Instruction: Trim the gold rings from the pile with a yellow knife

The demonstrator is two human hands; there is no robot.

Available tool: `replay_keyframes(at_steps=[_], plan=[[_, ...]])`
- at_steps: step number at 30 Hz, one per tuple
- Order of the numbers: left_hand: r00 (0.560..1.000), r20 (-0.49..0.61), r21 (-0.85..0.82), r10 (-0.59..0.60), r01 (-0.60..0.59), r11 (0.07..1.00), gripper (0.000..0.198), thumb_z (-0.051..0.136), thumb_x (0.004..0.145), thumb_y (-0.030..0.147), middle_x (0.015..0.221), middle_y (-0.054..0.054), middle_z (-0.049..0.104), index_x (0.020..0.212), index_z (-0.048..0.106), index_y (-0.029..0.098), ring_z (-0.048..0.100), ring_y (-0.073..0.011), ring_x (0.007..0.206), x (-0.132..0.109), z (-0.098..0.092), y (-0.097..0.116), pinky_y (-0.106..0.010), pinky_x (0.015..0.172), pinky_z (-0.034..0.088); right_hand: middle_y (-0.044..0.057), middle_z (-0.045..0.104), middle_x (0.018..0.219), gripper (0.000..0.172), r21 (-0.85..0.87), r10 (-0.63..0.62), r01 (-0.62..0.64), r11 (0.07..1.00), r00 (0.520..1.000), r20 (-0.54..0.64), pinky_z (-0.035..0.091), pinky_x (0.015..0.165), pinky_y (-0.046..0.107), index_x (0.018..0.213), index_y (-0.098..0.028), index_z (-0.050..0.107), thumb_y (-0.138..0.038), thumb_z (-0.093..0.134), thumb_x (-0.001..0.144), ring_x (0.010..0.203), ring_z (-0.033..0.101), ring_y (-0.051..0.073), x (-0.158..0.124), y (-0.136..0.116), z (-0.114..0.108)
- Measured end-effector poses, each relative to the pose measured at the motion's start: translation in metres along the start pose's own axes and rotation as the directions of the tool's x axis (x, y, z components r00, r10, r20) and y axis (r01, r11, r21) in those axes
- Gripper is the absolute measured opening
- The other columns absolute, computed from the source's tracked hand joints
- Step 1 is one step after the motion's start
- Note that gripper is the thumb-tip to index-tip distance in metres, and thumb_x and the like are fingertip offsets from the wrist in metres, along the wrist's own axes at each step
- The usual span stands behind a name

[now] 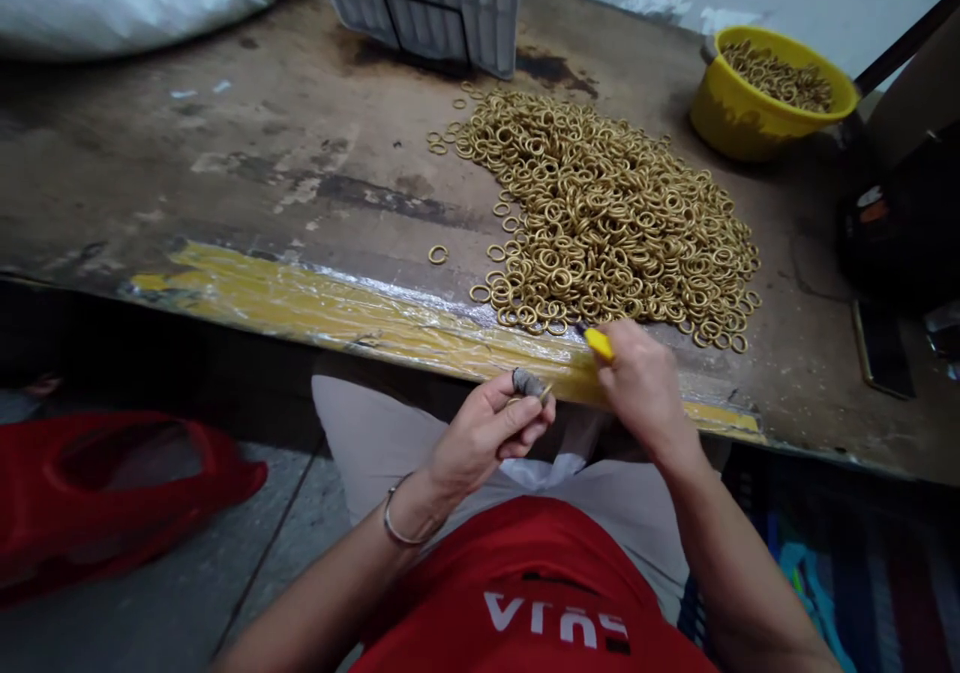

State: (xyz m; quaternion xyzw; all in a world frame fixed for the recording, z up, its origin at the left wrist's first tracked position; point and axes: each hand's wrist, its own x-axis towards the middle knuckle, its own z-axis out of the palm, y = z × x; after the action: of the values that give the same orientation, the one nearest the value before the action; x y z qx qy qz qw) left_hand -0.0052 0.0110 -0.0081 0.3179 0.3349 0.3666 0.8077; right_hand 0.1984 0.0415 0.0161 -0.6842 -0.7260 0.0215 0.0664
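My left hand [495,423] is closed in a pinch above my lap, just off the table's front edge. Between its thumb and forefinger is a brass-coloured ring [546,392], seen nearly edge-on, and a grey wrap [528,383] covers the forefinger's tip. My right hand [639,378] grips a small tool with a yellow handle [599,344]; its dark tip points toward the rings, and its exact kind does not show. Just beyond lies a wide heap of brass-coloured rings [615,213]. One loose ring [438,254] sits apart, left of the heap.
A yellow tub [727,113] with more rings stands at the back right. Behind the heap is a grey plastic crate [435,3]. A phone [883,348] lies at the right, a white sack [135,3] at the back left. Yellow tape [315,303] covers the table's front edge.
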Motion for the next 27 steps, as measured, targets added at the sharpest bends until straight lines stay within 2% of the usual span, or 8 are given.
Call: replay_keyframes(at_steps=[2, 5, 10, 14, 16, 19, 22, 27], plan=[[0.999, -0.048, -0.054, 0.0, -0.002, 0.999, 0.037, 0.082, 0.075, 0.043, 0.066, 0.001, 0.056, 0.076, 0.06, 0.013, 0.04, -0.0036, 0.048, 0.005, -0.004, -0.005, -0.013, 0.037, 0.021, 0.008, 0.067, 0.105, 0.03, 0.029, -0.095, 0.093, 0.995, 0.994, 0.057, 0.039, 0.067, 0.027, 0.108, -0.019, 0.067, -0.007, 0.049, 0.088, 0.084, 0.062, 0.018, 0.012, -0.016, 0.005], [0.999, -0.05, -0.108, 0.005, -0.01, 0.994, 0.032, 0.08, 0.075, 0.037, 0.067, 0.001, 0.059, 0.081, 0.057, 0.016, 0.043, -0.0044, 0.047, 0.01, -0.009, -0.007, -0.013, 0.037, 0.022, 0.008, 0.064, 0.113, 0.034, -0.026, -0.111, 0.114, 0.993, 0.988, 0.11, 0.038, 0.065, 0.028, 0.113, -0.021, 0.067, -0.008, 0.045, 0.091, 0.082, 0.063, 0.018, 0.031, -0.035, 0.015], [0.999, -0.048, -0.137, -0.017, 0.01, 0.99, 0.036, 0.078, 0.073, 0.042, 0.079, -0.005, 0.067, 0.087, 0.062, 0.014, 0.054, -0.0086, 0.053, 0.011, -0.015, 0.002, -0.014, 0.037, 0.026, 0.009, 0.065, 0.108, 0.028, 0.022, -0.127, 0.125, 0.992, 0.988, 0.086, 0.039, 0.067, 0.029, 0.107, -0.018, 0.069, -0.01, 0.047, 0.091, 0.082, 0.063, 0.019, 0.045, -0.028, 0.02], [0.984, -0.175, 0.015, 0.034, -0.032, 0.999, 0.036, 0.079, 0.075, 0.044, 0.058, 0.004, 0.057, 0.074, 0.058, 0.015, 0.046, -0.0047, 0.044, 0.019, -0.014, 0.009, -0.013, 0.035, 0.023, 0.008, 0.067, 0.094, 0.02, 0.307, -0.168, 0.182, 0.934, 0.983, -0.071, 0.043, 0.073, 0.029, 0.098, -0.016, 0.071, -0.015, 0.052, 0.092, 0.083, 0.062, 0.019, 0.034, -0.007, 0.012], [0.976, -0.197, 0.084, 0.092, -0.077, 0.993, 0.035, 0.079, 0.076, 0.043, 0.059, 0.004, 0.059, 0.077, 0.058, 0.016, 0.046, -0.0039, 0.042, 0.026, -0.01, 0.012, -0.013, 0.035, 0.024, 0.006, 0.068, 0.087, 0.019, 0.453, -0.163, 0.196, 0.87, 0.98, -0.11, 0.044, 0.073, 0.028, 0.09, -0.017, 0.07, -0.02, 0.053, 0.094, 0.079, 0.062, 0.018, 0.025, 0.0, 0.006], [0.974, -0.17, 0.148, 0.148, -0.123, 0.981, 0.034, 0.077, 0.077, 0.044, 0.065, 0.003, 0.065, 0.086, 0.061, 0.016, 0.048, -0.0041, 0.043, 0.036, -0.002, 0.014, -0.014, 0.035, 0.026, 0.004, 0.069, 0.084, 0.02, 0.615, -0.153, 0.182, 0.767, 0.983, -0.101, 0.046, 0.072, 0.027, 0.086, -0.019, 0.071, -0.026, 0.054, 0.095, 0.076, 0.063, 0.016, 0.012, 0.005, -0.001], [0.981, -0.111, 0.179, 0.158, -0.137, 0.974, 0.033, 0.075, 0.079, 0.045, 0.065, 0.002, 0.066, 0.083, 0.061, 0.015, 0.049, -0.0043, 0.043, 0.045, 0.006, 0.014, -0.015, 0.036, 0.028, 0.003, 0.07, 0.085, 0.019, 0.699, -0.146, 0.174, 0.693, 0.984, -0.1, 0.046, 0.074, 0.028, 0.089, -0.019, 0.072, -0.026, 0.055, 0.095, 0.077, 0.064, 0.015, 0.004, 0.006, -0.004], [0.993, -0.046, 0.17, 0.108, -0.099, 0.981, 0.033, 0.076, 0.078, 0.044, 0.068, 0.0, 0.068, 0.084, 0.063, 0.014, 0.049, -0.0042, 0.044, 0.055, 0.014, 0.013, -0.014, 0.036, 0.027, 0.002, 0.07, 0.084, 0.019, 0.718, -0.13, 0.185, 0.671, 0.983, -0.132, 0.047, 0.075, 0.028, 0.09, -0.019, 0.072, -0.026, 0.056, 0.095, 0.077, 0.064, 0.015, -0.001, 0.01, -0.004]])
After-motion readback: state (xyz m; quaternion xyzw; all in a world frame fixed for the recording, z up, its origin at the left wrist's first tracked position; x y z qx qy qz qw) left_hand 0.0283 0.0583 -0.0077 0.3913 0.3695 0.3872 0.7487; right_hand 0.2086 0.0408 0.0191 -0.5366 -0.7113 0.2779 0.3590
